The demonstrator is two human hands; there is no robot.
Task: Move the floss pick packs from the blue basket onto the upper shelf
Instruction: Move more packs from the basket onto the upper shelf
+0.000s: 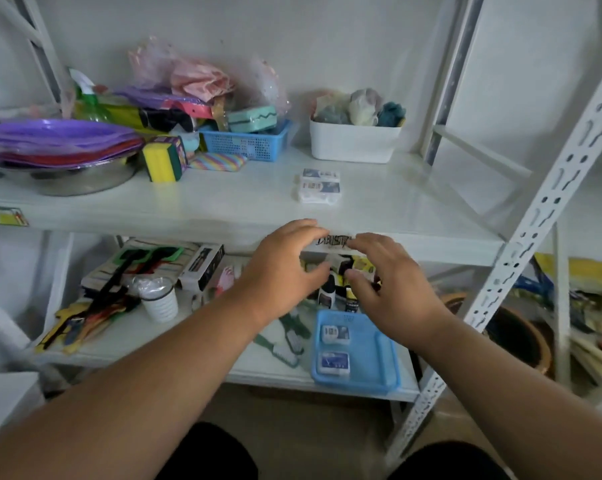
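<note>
A shallow blue basket (374, 358) sits on the lower shelf at the front right and holds two floss pick packs (334, 333) (333, 362). Two more packs (319, 186) lie side by side on the white upper shelf (396, 206), near its middle. My left hand (285, 268) and right hand (386, 278) hover close together in front of the upper shelf's front edge, above the basket. Their fingers are loosely bent and hold nothing. Both look slightly blurred.
On the upper shelf stand a white bin (355, 145) of soft items, a small blue mesh basket (247, 143), a yellow-green sponge (162, 159) and purple plates in a metal bowl (60, 174). Green brushes (292, 341), bottles and a white cup (159, 303) crowd the lower shelf. A perforated upright (521, 237) stands at right.
</note>
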